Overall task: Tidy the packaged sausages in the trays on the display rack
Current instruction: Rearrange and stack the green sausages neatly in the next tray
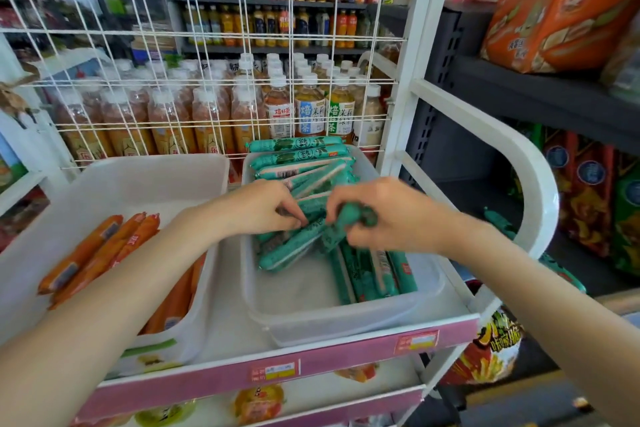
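Note:
Two white plastic trays sit side by side on the top shelf of a white display rack (408, 87). The right tray (311, 319) holds several green packaged sausages (298, 156), some stacked neatly at the back, others lying askew in the middle and along the right side. My right hand (384, 215) grips a green sausage (349, 215) above the pile. My left hand (266, 208) pinches another green sausage (294, 246) that lies slanted in the tray. The left tray (149, 177) holds several orange packaged sausages (100, 253), partly hidden by my left forearm.
A wire grid panel (207, 87) backs the rack, with tea bottles (308, 111) behind it. A green sausage (498, 222) lies outside the tray, beyond the rack's curved right rail. Snack bags (554, 31) fill dark shelves at right. Lower rack shelves carry pink price strips (311, 364).

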`<action>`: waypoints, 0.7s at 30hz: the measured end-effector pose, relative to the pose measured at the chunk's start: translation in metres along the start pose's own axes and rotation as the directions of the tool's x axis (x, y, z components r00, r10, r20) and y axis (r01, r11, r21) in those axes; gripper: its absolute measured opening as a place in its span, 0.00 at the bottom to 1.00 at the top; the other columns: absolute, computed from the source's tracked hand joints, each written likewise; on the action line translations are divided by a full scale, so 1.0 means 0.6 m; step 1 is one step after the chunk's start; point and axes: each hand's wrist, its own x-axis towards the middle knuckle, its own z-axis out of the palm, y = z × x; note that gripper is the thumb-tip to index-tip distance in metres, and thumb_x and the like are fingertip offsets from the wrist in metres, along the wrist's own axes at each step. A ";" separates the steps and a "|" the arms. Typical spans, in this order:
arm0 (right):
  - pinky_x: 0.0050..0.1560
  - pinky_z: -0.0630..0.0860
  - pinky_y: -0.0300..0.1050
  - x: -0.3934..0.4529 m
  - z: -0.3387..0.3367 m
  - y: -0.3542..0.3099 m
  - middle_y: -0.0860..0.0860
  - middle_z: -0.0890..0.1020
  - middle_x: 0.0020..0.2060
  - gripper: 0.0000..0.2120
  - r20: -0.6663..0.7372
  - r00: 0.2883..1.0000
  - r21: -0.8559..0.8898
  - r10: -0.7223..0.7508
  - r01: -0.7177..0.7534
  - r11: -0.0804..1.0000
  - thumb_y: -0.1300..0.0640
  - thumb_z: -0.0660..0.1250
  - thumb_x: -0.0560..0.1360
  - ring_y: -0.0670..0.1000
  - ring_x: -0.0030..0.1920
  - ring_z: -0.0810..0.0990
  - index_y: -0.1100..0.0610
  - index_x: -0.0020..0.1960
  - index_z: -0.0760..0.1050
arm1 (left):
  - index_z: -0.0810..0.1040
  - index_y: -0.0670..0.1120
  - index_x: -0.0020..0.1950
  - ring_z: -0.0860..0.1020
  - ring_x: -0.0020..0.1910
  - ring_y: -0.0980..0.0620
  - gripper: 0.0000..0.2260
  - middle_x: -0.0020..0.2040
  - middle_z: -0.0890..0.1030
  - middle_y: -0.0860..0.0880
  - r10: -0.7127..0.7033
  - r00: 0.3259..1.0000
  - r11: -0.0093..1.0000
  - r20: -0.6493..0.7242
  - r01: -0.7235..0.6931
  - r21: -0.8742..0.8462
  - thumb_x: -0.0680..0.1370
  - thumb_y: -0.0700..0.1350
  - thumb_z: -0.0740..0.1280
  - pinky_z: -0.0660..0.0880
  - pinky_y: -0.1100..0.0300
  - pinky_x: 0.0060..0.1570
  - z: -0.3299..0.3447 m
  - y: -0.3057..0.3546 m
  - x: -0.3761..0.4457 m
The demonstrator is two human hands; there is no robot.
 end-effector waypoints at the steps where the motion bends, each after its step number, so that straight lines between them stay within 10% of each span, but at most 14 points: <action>1: 0.35 0.72 0.30 0.003 -0.017 -0.003 0.51 0.81 0.39 0.08 -0.089 0.996 0.066 0.024 -0.018 0.998 0.64 0.67 0.69 0.40 0.35 0.77 0.53 0.44 0.76 | 0.81 0.51 0.56 0.75 0.44 0.57 0.10 0.46 0.78 0.56 0.006 1.000 1.000 0.022 -0.006 0.007 0.76 0.45 0.66 0.67 0.68 0.41 -0.002 0.003 0.002; 5: 0.26 0.76 0.38 0.020 -0.065 0.002 0.59 0.83 0.42 0.04 -0.081 0.982 0.376 0.168 -0.126 0.918 0.64 0.65 0.73 0.52 0.38 0.83 0.56 0.42 0.75 | 0.80 0.49 0.57 0.73 0.57 0.55 0.10 0.57 0.76 0.52 0.060 0.997 0.998 -0.047 -0.059 0.017 0.76 0.45 0.66 0.67 0.63 0.57 -0.005 0.008 0.003; 10: 0.28 0.78 0.39 0.040 -0.059 0.032 0.70 0.77 0.47 0.08 -0.124 0.947 0.546 0.297 -0.185 0.817 0.62 0.66 0.74 0.69 0.46 0.78 0.69 0.46 0.76 | 0.76 0.51 0.59 0.77 0.53 0.59 0.12 0.54 0.77 0.57 0.056 0.992 0.906 -0.112 -0.097 -0.411 0.76 0.42 0.65 0.72 0.67 0.57 -0.030 0.027 -0.009; 21: 0.45 0.78 0.48 0.050 -0.048 0.021 0.55 0.84 0.43 0.09 -0.194 0.937 0.760 0.289 -0.043 0.648 0.60 0.67 0.73 0.52 0.43 0.81 0.65 0.51 0.78 | 0.79 0.52 0.49 0.81 0.43 0.62 0.09 0.44 0.83 0.57 -0.039 0.969 0.625 -0.244 -0.167 -0.762 0.71 0.42 0.71 0.76 0.70 0.45 -0.019 0.069 -0.009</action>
